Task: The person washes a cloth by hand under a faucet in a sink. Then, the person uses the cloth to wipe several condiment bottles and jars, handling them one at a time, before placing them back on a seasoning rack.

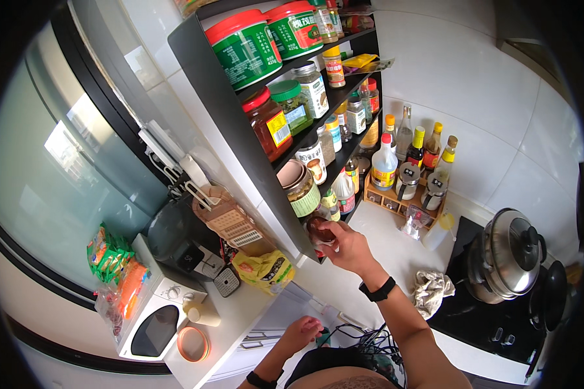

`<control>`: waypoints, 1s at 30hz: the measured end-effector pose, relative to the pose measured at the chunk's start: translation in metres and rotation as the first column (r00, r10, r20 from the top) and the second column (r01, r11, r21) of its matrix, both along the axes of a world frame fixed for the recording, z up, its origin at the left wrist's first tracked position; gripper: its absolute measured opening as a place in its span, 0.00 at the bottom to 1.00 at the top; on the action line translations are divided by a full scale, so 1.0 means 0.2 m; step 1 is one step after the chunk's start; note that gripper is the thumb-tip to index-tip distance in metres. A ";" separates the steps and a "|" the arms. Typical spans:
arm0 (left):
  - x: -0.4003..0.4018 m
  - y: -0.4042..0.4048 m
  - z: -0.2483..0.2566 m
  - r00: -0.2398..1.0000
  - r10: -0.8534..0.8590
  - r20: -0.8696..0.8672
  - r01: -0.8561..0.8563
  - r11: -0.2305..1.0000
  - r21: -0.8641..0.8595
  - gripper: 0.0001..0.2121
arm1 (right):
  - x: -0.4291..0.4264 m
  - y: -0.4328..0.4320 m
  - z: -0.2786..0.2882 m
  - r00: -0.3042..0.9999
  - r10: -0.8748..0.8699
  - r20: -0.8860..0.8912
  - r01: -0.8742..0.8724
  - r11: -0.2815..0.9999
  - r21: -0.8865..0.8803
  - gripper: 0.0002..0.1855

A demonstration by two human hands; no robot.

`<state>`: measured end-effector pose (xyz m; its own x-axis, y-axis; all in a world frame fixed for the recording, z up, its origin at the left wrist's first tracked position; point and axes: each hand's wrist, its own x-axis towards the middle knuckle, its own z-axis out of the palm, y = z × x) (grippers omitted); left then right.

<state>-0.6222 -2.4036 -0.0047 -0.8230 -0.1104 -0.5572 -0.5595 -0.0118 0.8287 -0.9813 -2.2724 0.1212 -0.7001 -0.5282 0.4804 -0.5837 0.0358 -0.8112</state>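
My right hand [349, 247], with a black band on its wrist, grips a jar with a reddish-brown top [319, 229] at the lowest level of a black spice rack [214, 114]. Its fingers cover part of the jar. Just above stands a wide glass jar with a pale green label [305, 203]. Beside it are a bottle with a white cap and red label [344, 192] and a smaller bottle [330, 202]. Low in front of my body, my left hand [304, 331] hangs with curled fingers and nothing visible in it. Black cables [365, 338] lie close to it.
On the right, a steel pot [508, 257] with a lid stands on a black cooktop [467, 316], near a crumpled cloth [430, 293]. A wooden condiment rack [382, 200] holds several bottles. To the left are a white microwave [151, 316] and a wooden-framed grater [228, 219].
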 end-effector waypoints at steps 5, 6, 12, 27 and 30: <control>-0.09 0.03 0.04 0.999 -0.011 -0.036 0.014 0.997 0.081 0.18 | 0.08 0.11 -0.05 0.987 -0.129 -0.092 0.133 0.990 0.035 0.25; -0.12 0.05 0.10 1.000 0.031 -0.004 -0.030 0.993 0.110 0.17 | 0.10 0.15 -0.06 0.986 -0.140 -0.089 0.144 0.989 0.041 0.25; -0.52 0.13 0.50 0.956 0.291 0.048 -0.263 0.769 0.582 0.42 | 0.33 0.50 0.18 0.896 -0.099 -0.434 0.121 0.992 0.023 0.28; -0.79 0.88 0.35 0.907 0.249 0.340 -0.404 0.285 0.869 0.41 | 0.32 1.82 -0.33 0.965 -0.259 -0.034 0.258 0.921 0.294 0.31; -0.78 0.93 0.42 0.958 0.190 0.214 -0.268 0.333 0.904 0.43 | 0.23 2.16 -0.91 0.839 -0.528 -0.132 0.478 0.600 0.641 0.35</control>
<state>-0.7776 -2.2176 0.0796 -0.8150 0.3212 -0.4823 -0.4495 -0.8756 0.1765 -0.9356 -1.8409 -0.0605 -0.9647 -0.2361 0.1170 -0.2622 0.8173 -0.5131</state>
